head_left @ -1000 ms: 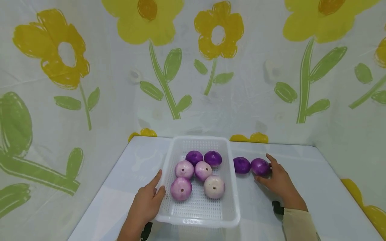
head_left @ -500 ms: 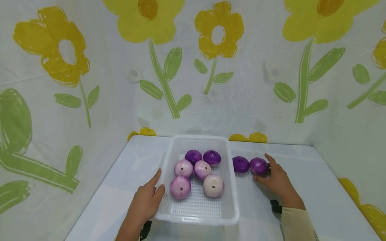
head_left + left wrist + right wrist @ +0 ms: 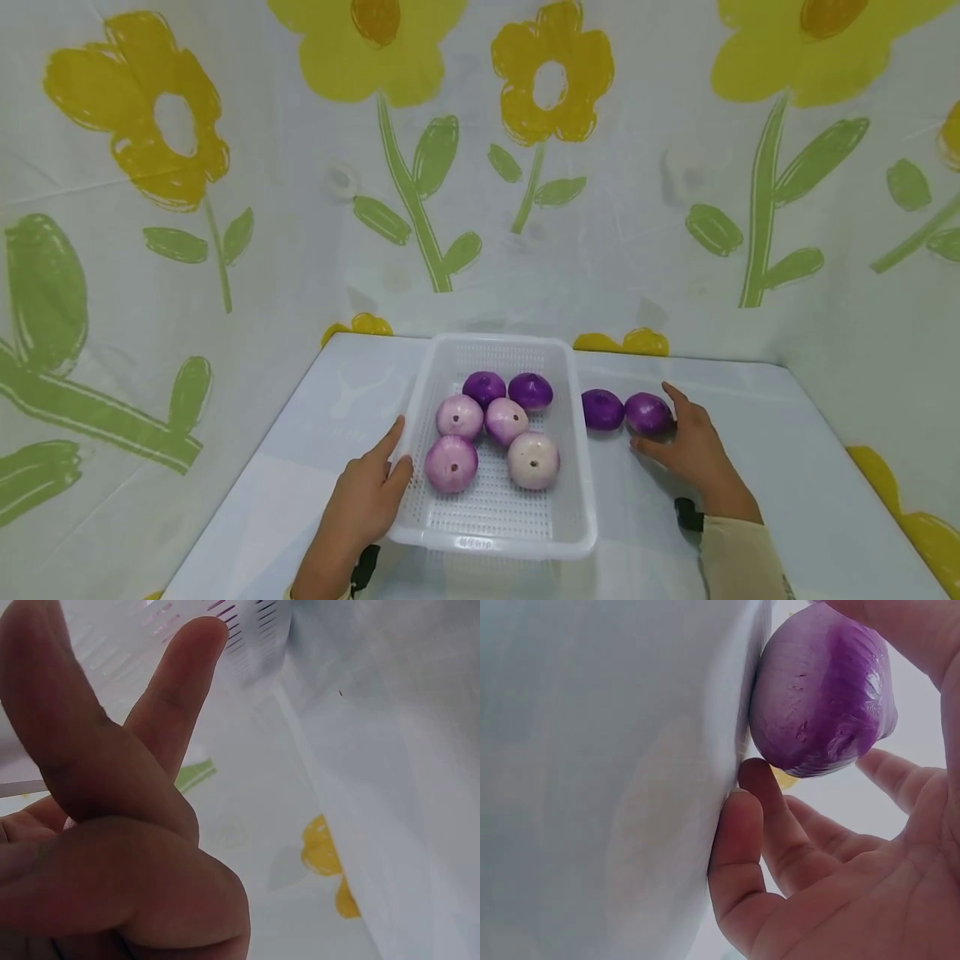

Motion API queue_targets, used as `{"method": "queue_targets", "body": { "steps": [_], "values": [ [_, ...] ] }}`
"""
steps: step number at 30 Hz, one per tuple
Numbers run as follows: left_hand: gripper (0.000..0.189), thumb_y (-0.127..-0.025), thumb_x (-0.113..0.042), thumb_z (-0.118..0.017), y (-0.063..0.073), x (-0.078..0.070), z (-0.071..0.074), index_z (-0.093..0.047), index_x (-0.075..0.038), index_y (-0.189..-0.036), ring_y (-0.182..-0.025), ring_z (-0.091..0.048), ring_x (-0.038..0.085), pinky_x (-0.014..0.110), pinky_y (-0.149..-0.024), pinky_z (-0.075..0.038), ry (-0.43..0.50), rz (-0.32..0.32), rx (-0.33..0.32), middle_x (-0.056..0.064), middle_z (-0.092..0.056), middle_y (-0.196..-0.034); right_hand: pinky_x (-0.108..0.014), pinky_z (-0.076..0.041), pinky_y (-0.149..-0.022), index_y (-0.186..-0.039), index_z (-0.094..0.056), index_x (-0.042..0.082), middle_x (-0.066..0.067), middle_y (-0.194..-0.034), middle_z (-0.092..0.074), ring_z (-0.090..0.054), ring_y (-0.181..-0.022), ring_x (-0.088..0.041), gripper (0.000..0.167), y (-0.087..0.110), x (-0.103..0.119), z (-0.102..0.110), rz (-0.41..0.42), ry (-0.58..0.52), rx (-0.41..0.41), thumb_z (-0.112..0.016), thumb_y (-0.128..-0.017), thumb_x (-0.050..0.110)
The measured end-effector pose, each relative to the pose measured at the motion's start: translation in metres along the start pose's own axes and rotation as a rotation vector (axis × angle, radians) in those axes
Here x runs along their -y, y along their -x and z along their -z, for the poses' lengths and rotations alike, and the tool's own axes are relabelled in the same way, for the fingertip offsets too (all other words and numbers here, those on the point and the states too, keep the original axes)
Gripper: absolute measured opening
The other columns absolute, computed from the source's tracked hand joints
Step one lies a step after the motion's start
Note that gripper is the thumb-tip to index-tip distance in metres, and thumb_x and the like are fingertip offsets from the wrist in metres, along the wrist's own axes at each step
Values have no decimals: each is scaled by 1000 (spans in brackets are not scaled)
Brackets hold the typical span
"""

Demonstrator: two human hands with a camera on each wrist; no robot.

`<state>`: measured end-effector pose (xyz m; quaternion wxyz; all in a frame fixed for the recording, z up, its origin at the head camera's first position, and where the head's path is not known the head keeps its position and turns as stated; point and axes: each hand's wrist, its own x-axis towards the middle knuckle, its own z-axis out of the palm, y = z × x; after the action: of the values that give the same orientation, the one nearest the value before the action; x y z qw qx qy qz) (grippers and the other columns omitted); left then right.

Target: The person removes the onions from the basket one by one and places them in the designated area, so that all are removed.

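1 roundish purple onion (image 3: 648, 414) to watch, outer of 2 on the counter (image 3: 765, 425). Found it just left of a loosely spread right grip (image 3: 696, 454), couldn't confirm contact. Reckoned the left grip (image 3: 363, 497), loose-fingered at the basket (image 3: 517, 547), way farther.

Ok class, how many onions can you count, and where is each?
8 onions: six in the white basket (two back, two middle, two front), two beside it on the table, near the right hand, one partly hidden.
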<state>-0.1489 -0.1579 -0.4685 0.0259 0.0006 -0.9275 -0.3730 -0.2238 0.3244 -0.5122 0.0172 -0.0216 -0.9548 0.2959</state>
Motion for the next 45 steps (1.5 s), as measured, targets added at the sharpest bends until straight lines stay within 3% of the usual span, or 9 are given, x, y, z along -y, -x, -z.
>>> {"method": "queue_targets", "body": {
  "steps": [14,35,45],
  "values": [
    [59,-108,-28,-56,0,3,-2,-41,-19,-164,-50,-32,11,34,-45,-36,-5,3,0,-2,-41,-57,-76,-35,-106,-170,-11,9,-44,-152,-31,-39,-134,-60,131,-2,-3,-1,27,7,-5,-91,-77,56],
    [58,-107,-28,-56,-2,-2,-6,-43,-18,-163,-49,-28,8,33,-43,-32,5,-38,-11,-5,-40,-55,-77,-36,-104,-171,-5,11,-43,-154,-30,-39,-134,-59,137,6,-11,6,-23,12,7,-90,-75,62],
    [59,-107,-27,-56,2,0,0,-43,-18,-163,-50,-27,9,34,-45,-34,-6,-3,-13,-4,-38,-55,-76,-36,-105,-171,-6,12,-42,-154,-31,-41,-135,-59,139,0,-5,2,-9,12,20,-89,-73,65]
  ]
}}
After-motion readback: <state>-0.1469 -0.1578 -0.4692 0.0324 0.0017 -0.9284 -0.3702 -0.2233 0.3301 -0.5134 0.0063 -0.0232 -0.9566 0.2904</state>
